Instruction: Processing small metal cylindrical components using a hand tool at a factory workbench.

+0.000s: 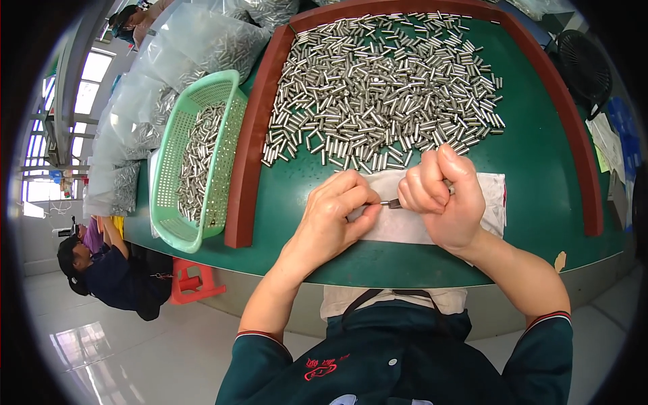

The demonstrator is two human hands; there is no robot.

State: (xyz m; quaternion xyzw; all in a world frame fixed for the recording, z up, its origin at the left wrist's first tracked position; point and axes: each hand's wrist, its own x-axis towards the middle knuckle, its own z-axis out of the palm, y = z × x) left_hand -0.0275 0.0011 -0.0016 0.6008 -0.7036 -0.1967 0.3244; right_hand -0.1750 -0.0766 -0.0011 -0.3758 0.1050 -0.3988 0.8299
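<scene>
One metal piece half-hidden | left hand: pinching | right hand: tool obscured

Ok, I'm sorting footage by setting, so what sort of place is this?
Likely a factory workroom handling small metal parts: many short metal cylinders lie on the green table, more sit in a light green basket, and clear bags of similar pieces stand beyond.

Dark green shirt | red-white sleeve trim | red emblem
</scene>
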